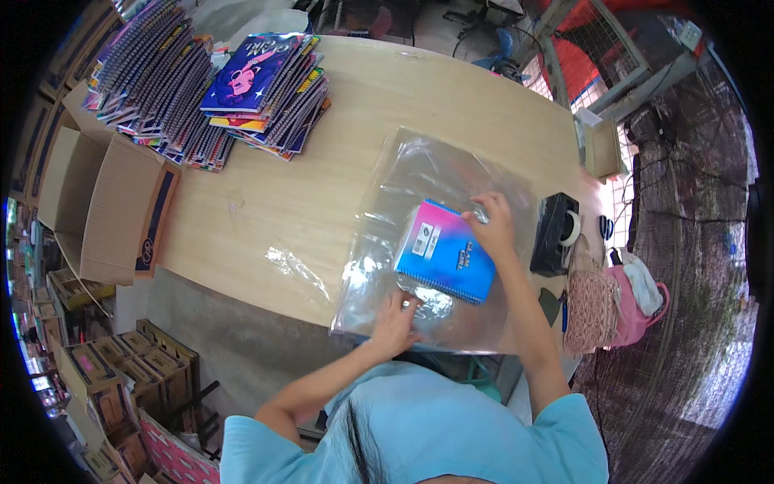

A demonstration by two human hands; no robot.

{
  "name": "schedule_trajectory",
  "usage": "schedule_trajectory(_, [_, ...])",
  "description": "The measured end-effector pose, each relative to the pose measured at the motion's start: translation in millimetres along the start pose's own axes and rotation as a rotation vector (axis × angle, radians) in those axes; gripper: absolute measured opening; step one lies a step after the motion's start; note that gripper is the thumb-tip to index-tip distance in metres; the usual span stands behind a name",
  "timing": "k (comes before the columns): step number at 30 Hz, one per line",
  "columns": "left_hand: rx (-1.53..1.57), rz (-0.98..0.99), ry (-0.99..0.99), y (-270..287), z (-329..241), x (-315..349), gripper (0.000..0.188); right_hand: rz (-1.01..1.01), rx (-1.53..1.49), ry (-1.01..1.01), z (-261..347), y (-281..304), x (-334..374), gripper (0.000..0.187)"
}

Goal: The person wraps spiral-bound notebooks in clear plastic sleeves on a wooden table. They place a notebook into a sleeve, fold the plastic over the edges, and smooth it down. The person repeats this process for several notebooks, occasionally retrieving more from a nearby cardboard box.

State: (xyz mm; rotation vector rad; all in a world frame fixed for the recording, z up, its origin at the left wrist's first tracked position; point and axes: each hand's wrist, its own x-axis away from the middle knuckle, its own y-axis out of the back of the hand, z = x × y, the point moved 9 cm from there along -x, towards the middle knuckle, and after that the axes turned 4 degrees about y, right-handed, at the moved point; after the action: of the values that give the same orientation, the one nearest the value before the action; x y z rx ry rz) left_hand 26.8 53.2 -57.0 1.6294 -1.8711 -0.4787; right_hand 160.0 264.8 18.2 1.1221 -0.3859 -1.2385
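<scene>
Notebook [447, 254] flat on plastic [385, 211], right hand [493, 227] at notebook's far right corner, fingers parted, half curled, left hand [395, 324] nearer than notebook, fingers bent, cannot tell either hand's hold.

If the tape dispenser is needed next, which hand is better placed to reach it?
The right hand, likely: it is nearer the black tape dispenser, while the left hand lies across the notebook from it.

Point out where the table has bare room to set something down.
Bare tabletop lies between the stacked notebooks and the clear plastic sheets, and beyond the sheets toward the far edge. Notebooks crowd the far left; a tape dispenser and patterned pouch crowd the right.
</scene>
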Motion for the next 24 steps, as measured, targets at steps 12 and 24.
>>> schedule_trajectory(12, [-0.358, 0.211, -0.423, 5.1, -44.2, 2.7, 0.039, 0.289, 0.030, -0.072, 112.2, -8.2, 209.0, 0.103])
schedule_trajectory(24, [-0.437, 0.014, -0.577, 30.3, -63.6, -6.2, 0.034, -0.104, 0.330, -0.093, 91.9, 9.3, 201.3, 0.075])
